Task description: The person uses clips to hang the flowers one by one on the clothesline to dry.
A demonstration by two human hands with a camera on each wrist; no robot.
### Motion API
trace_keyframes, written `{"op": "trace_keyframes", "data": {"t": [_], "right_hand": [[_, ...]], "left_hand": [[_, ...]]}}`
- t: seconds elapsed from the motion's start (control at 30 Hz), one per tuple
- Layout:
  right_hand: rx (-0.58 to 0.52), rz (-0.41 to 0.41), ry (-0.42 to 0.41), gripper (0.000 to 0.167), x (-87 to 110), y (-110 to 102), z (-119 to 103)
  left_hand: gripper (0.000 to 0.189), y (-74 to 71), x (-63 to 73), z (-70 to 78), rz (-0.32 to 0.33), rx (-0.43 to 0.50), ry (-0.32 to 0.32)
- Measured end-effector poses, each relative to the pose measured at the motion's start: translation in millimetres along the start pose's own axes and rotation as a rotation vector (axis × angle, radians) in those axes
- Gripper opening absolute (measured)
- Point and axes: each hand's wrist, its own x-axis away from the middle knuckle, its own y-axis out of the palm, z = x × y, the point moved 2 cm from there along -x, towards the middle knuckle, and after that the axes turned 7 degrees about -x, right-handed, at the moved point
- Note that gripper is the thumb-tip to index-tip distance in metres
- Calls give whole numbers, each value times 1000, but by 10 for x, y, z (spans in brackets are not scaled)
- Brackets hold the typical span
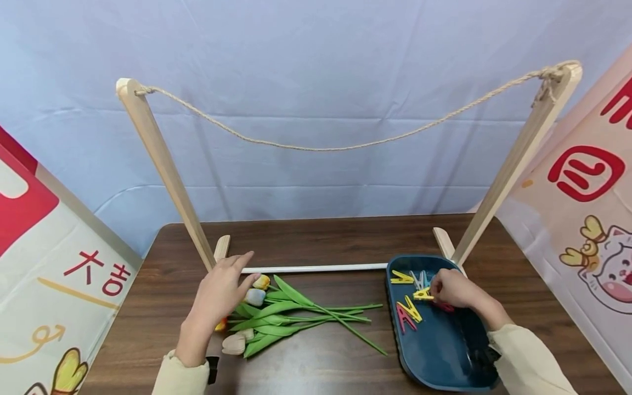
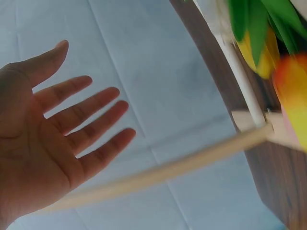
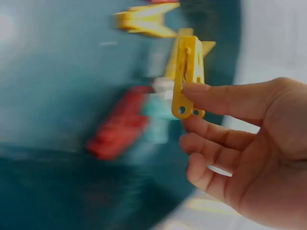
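Over the dark blue tray (image 1: 434, 351), my right hand (image 1: 456, 288) pinches a yellow clothespin (image 3: 188, 76) between thumb and forefinger. Below it in the tray lie more clothespins: yellow ones, pink-red ones (image 1: 405, 318) and blue-grey ones, blurred in the right wrist view, where a red clothespin (image 3: 120, 122) shows near the fingers. My left hand (image 1: 217, 293) is raised at the left with fingers spread, holding nothing, as its bare palm (image 2: 43, 148) shows. Beside it, artificial tulips (image 1: 286, 321) with green leaves and yellow, blue, white and orange heads lie on the table.
A wooden frame with a left post (image 1: 165, 170) and a right post (image 1: 518, 164) stands on the brown table (image 1: 326, 236). A slack twine rope (image 1: 316, 148) hangs between the post tops. A white rod (image 1: 316, 268) joins the feet. Printed cloths hang at both sides.
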Motion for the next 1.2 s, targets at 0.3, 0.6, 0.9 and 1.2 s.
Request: {"op": "trace_keyframes", "data": {"t": [0.3, 0.6, 0.9, 1.2], "right_hand": [[35, 57, -192, 11, 1, -283, -850], [-37, 96, -451, 7, -72, -112, -1550], [-191, 254, -511, 19, -104, -84, -1695], [-392, 200, -535, 30, -112, -140, -1661]], "left_hand": [[38, 127, -154, 681, 14, 59, 227], [27, 76, -224, 1245, 13, 147, 370], [6, -120, -250, 1223, 147, 334, 334], [7, -340, -251, 1147, 196, 436, 368]]}}
